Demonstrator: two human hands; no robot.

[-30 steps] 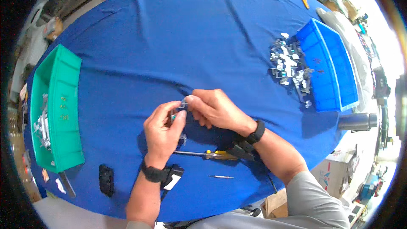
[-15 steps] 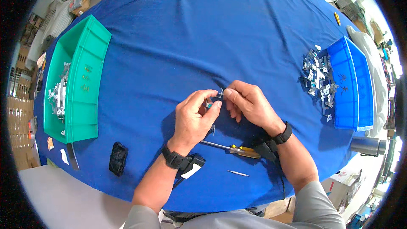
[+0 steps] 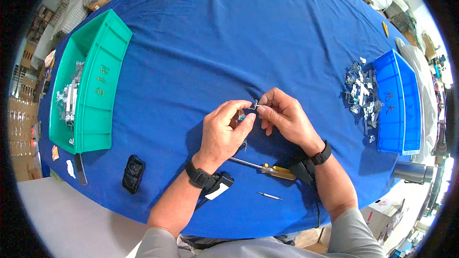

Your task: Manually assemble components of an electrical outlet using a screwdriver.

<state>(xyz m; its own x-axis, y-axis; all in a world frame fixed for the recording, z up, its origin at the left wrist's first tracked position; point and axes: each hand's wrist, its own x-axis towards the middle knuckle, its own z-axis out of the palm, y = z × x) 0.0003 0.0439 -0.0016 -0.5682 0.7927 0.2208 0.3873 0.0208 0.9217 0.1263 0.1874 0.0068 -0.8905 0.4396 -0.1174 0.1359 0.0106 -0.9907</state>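
Note:
Over the middle of the cloth, my left hand (image 3: 221, 131) is closed in a pinch on a small metal bracket (image 3: 255, 106). Thumb and forefinger of my right hand (image 3: 288, 120) pinch the other end of the same bracket. A teal bit shows between my left thumb and fingers, but its shape is mostly hidden. Another small metal piece (image 3: 245, 146) is partly visible under my left hand. Just below the hands lies a screwdriver (image 3: 279, 172) with a yellow handle, its shaft pointing left.
A green bin (image 3: 98, 95) holding metal parts stands at left. Beside the blue bin (image 3: 397, 100) at right lies a pile of metal parts (image 3: 362, 88). Nearer me are a black phone-like object (image 3: 133, 174) and a thin pen-like tool (image 3: 269, 196). Blue cloth (image 3: 201, 43) covers the table.
The whole view has shifted slightly. Both hands keep their pinch on the bracket, which has turned a little between the fingertips.

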